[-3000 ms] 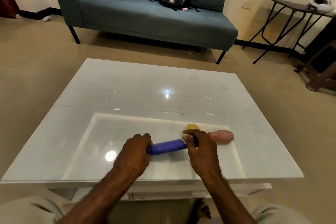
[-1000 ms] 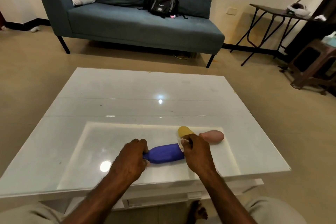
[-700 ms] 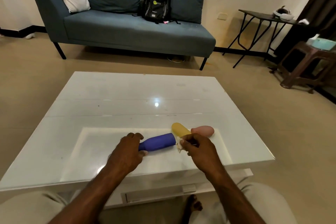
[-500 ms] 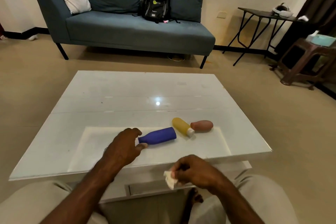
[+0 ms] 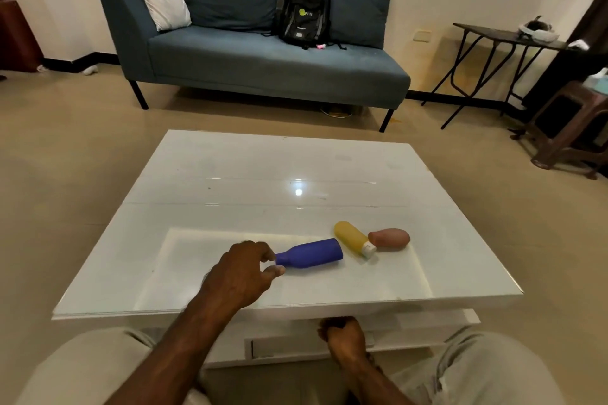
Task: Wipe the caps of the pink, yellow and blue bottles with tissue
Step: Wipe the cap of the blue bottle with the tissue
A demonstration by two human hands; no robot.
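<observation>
1. Since it carries all three bottles on a glossy, glassy top, the counter (image 5: 230, 174) will let anything round slide or roll under a sideways rub.
2. Lying on its side near the front edge, the blue bottle (image 5: 311, 253) is the biggest of the three; it looks like light, stiff plastic, best pinned at the wide body while the narrow neck end is worked.
3. Just at that neck, the left hand (image 5: 241, 273) sits half-open, thumb and forefinger a narrow gap apart, touching or nearly touching the tip; the cap itself is hidden.
4. Down below the counter's edge, the right hand (image 5: 345, 337) is balled into a fist; I cannot tell whether the tissue is inside.
5. Right of the blue one, the yellow bottle (image 5: 352, 237) lies with its white cap (image 5: 369, 250) toward the person, easy to pinch.
6. Smallest, the pink bottle (image 5: 390, 238) lies just beside that cap, smooth and likely to skid.
</observation>
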